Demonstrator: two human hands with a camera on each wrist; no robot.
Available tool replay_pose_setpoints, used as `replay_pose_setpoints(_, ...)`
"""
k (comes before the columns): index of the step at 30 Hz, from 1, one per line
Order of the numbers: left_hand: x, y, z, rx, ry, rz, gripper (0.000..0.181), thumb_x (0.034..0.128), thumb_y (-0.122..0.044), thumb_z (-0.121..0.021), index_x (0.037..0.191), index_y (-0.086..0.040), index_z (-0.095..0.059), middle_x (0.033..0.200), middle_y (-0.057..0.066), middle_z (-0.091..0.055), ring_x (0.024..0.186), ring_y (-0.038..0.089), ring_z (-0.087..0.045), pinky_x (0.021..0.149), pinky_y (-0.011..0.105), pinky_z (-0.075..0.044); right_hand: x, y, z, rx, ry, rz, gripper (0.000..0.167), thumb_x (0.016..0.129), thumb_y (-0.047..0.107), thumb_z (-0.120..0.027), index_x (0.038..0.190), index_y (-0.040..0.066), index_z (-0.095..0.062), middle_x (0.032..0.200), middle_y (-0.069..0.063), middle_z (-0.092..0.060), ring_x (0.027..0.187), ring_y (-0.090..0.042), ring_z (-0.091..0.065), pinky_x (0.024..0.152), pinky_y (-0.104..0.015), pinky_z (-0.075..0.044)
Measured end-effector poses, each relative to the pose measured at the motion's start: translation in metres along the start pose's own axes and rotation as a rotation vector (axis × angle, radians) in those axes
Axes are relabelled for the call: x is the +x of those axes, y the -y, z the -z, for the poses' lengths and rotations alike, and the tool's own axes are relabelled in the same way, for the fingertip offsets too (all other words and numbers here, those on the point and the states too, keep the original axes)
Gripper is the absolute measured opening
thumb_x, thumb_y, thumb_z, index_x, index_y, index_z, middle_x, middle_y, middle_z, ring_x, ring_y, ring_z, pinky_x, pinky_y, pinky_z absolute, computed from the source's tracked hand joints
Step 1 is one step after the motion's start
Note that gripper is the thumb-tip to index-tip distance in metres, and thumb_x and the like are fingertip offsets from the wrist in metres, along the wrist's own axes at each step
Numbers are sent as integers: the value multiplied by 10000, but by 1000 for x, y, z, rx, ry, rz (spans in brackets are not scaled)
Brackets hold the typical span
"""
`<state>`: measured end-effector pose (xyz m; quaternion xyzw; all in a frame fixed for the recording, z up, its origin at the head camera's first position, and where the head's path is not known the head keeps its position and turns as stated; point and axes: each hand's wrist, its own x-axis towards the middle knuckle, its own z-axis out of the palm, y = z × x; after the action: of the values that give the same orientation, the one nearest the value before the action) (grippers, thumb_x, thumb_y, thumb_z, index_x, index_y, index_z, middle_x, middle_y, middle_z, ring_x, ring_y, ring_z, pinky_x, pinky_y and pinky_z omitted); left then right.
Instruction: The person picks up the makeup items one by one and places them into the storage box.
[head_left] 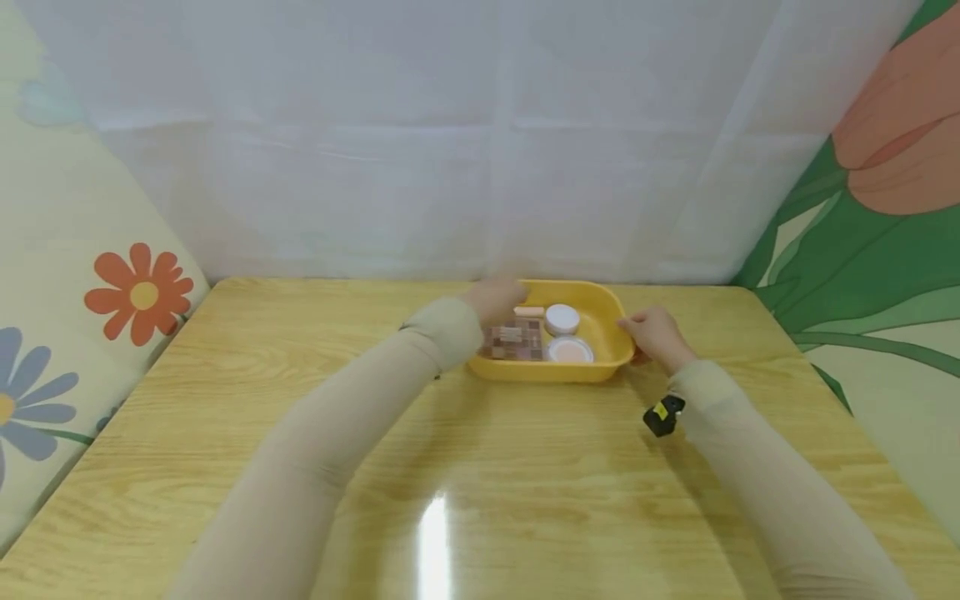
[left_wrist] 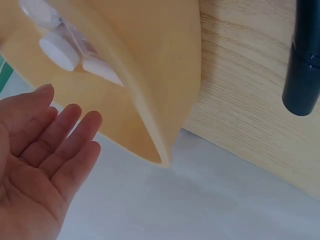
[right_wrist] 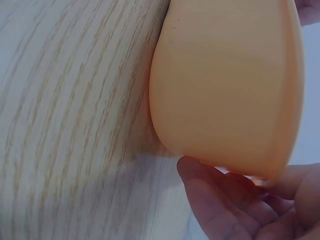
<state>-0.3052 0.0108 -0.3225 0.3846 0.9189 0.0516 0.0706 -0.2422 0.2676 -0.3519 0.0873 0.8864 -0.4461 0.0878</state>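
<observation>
A yellow plastic basin (head_left: 551, 372) stands on the table against the white cloth. Inside lie a brown checkered palette (head_left: 517, 340), a round white container (head_left: 562, 318), a round compact with a pink centre (head_left: 570, 350) and a small peach-coloured stick (head_left: 528, 312). My left hand (head_left: 495, 298) hovers over the basin's back left corner. In the left wrist view that hand (left_wrist: 45, 165) has loosely bent, spread fingers and holds nothing. At the right end, my right hand (head_left: 656, 337) pinches the basin's rim, thumb on top and fingers beneath, as the right wrist view shows (right_wrist: 245, 205).
A black cylindrical tube (left_wrist: 302, 65) lies on the wooden table (head_left: 480, 450) beside the basin in the left wrist view. White cloth (head_left: 375, 150) hangs behind the table. Flower-patterned panels (head_left: 60, 208) flank both sides.
</observation>
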Motion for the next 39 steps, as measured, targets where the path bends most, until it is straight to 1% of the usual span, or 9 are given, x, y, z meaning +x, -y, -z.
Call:
replay_pose_setpoints(1, 3, 6, -4, -13, 0, 3, 216, 921, 27, -591, 1125, 7, -659, 1116, 136, -661, 1049, 276, -608, 925, 359, -499, 0, 0, 0, 3, -1, 0, 394, 1006, 107, -474, 1189, -240, -506, 678, -51, -605, 514, -80, -576, 552, -326, -591)
replay_pose_setpoints(3, -4, 5, -1, -33, 0, 18, 249, 919, 21, -594, 1163, 21, -644, 1171, 145, -649, 1104, 284, -593, 966, 354, -480, 0, 0, 0, 4, -3, 3, 399, 1006, 107, -476, 1193, -244, -501, 685, -63, -611, 509, -80, -577, 547, -328, -591)
replay_pose_setpoints(6, -13, 3, 5, -64, -9, 42, 278, 917, 12, -589, 1191, 34, -631, 1208, 158, -637, 1136, 297, -581, 991, 359, -466, 0, 0, 1, -8, -10, 8, 403, 1006, 113, -480, 1190, -245, -506, 695, -74, -613, 500, -75, -571, 540, -326, -589)
replay_pose_setpoints(8, -18, 3, 6, -60, -20, 42, 263, 923, 2, -584, 1179, 38, -636, 1201, 162, -642, 1128, 297, -586, 990, 359, -468, 0, -1, 2, -24, -14, 16, 407, 1008, 121, -478, 1183, -245, -512, 700, -85, -618, 494, -73, -568, 536, -328, -587)
replay_pose_setpoints(15, -29, 3, 3, -41, -19, 42, 174, 944, -33, -602, 1097, 19, -666, 1040, 114, -677, 941, 237, -629, 841, 330, -522, 1, -2, 1, -36, -21, 24, 410, 1003, 124, -487, 1191, -239, -518, 748, -122, -636, 507, -65, -566, 546, -329, -588)
replay_pose_setpoints(18, -33, 3, 3, -67, -13, 56, 184, 952, -33, -596, 1114, 25, -660, 1039, 114, -675, 921, 230, -631, 823, 323, -528, 1, -2, 1, -42, -17, 21, 413, 1006, 127, -487, 1200, -237, -514, 773, -141, -643, 515, -69, -571, 555, -335, -590)
replay_pose_setpoints(23, -40, 2, 4, -100, -23, 77, 245, 956, -34, -581, 1185, 36, -633, 1131, 144, -663, 1015, 260, -628, 904, 346, -517, 0, -1, 1, -43, -12, 8, 419, 1010, 133, -487, 1213, -232, -510, 799, -158, -650, 524, -78, -579, 572, -344, -594)
replay_pose_setpoints(29, -48, -3, 5, -108, -14, 124, 327, 966, -84, -583, 1279, 14, -581, 1269, 152, -612, 1163, 290, -574, 1016, 387, -456, 0, -1, 2, -38, -15, 8, 425, 1010, 136, -484, 1217, -235, -502, 839, -186, -648, 534, -78, -583, 583, -357, -597)
replay_pose_setpoints(39, -58, -2, 1, -138, -73, 128, 341, 965, -78, -583, 1291, 22, -571, 1281, 163, -603, 1182, 307, -561, 1039, 399, -436, 1, -2, 1, -31, -17, 11, 427, 1012, 136, -481, 1227, -233, -498, 811, -162, -645, 526, -80, -580, 573, -345, -594)
